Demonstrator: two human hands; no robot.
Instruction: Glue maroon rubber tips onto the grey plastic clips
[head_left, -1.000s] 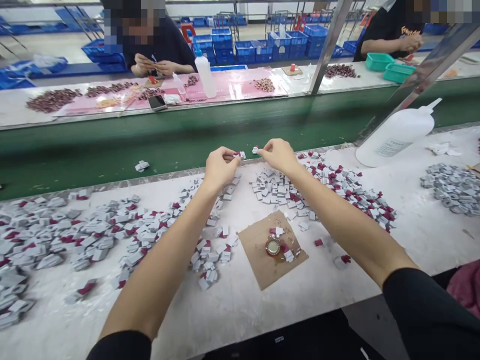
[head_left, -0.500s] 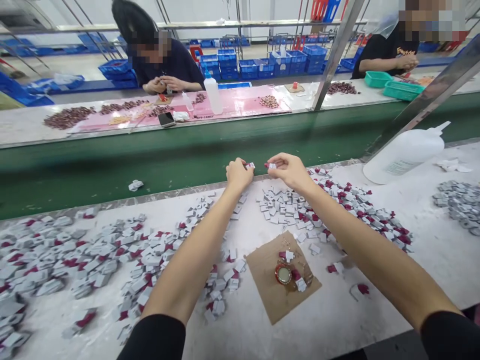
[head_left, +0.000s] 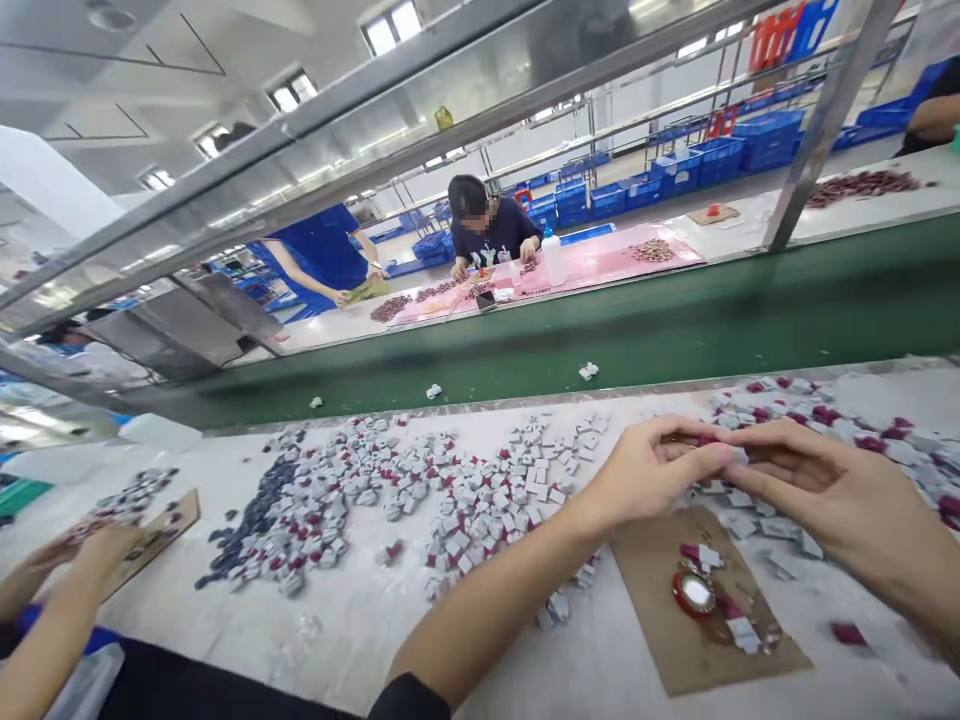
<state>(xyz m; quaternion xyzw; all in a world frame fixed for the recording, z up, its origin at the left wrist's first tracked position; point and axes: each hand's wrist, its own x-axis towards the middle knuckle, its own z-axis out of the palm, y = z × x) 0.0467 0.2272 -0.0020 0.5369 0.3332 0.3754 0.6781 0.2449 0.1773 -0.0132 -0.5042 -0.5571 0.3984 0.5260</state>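
Note:
My left hand (head_left: 645, 470) and my right hand (head_left: 832, 490) meet fingertip to fingertip above the bench. Both are closed in a pinch on a small grey-and-maroon piece (head_left: 738, 455), mostly hidden by the fingers. Below them lies a brown cardboard sheet (head_left: 649, 610). On it sits a small round red-rimmed dish (head_left: 694, 592) with a shiny centre. One grey-and-maroon piece (head_left: 707, 557) lies just above the dish and another (head_left: 742, 632) below it. A single maroon piece (head_left: 848, 633) rests to the right of the cardboard.
A wide heap of grey and maroon pieces (head_left: 480, 490) covers the bench to my left. More pieces (head_left: 892, 440) lie at right. Beyond runs a green belt (head_left: 510, 365) carrying a few pieces. A co-worker's hands (head_left: 97, 555) work at far left; another person (head_left: 487, 235) sits opposite.
My view has swung left, bringing the co-worker on the left into sight. My hands, apart near the belt before, have come closer and together, each with a piece between its fingers earlier.

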